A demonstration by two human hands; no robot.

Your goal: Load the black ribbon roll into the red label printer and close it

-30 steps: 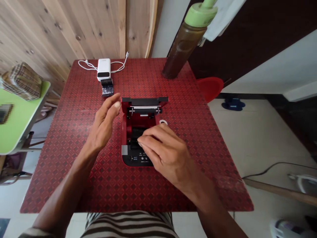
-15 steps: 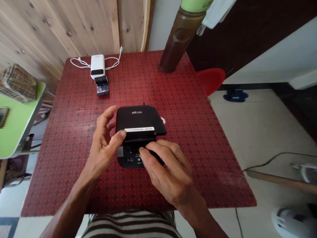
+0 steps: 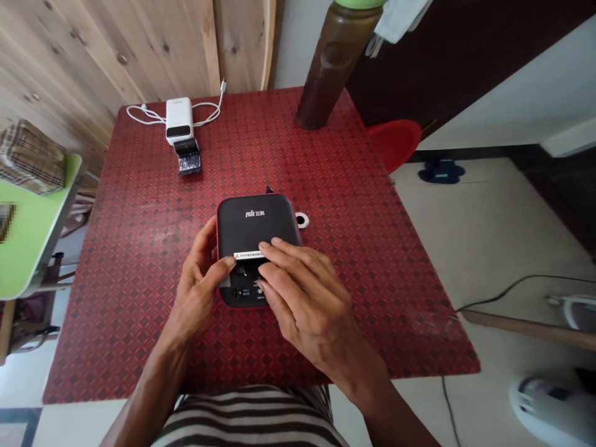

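Observation:
A square black device with red sides (image 3: 256,226) lies on the red patterned table (image 3: 372,279) in front of me. Its hinged lid carries white lettering and a white warning strip. Below the strip, small switches and markings show on the lower panel. My left hand (image 3: 198,273) grips the device's left side, thumb on top near the lid's edge and fingers against the side. My right hand (image 3: 310,288) lies over its right half, fingers stretched out onto the lid and the lower panel. The hand hides that corner. A white ring (image 3: 302,220) sticks out at the device's right.
At the far left stands a white power bank (image 3: 179,118) with a white cable, beside a black strip (image 3: 189,156). A tall brown bottle (image 3: 328,68) stands at the back right. A red stool (image 3: 395,143) is behind the table, and a green table (image 3: 32,236) to the left.
The lid has swung down flatter onto the device. My right fingers have moved from the recess up onto the lid and straightened. My left hand keeps its hold on the side.

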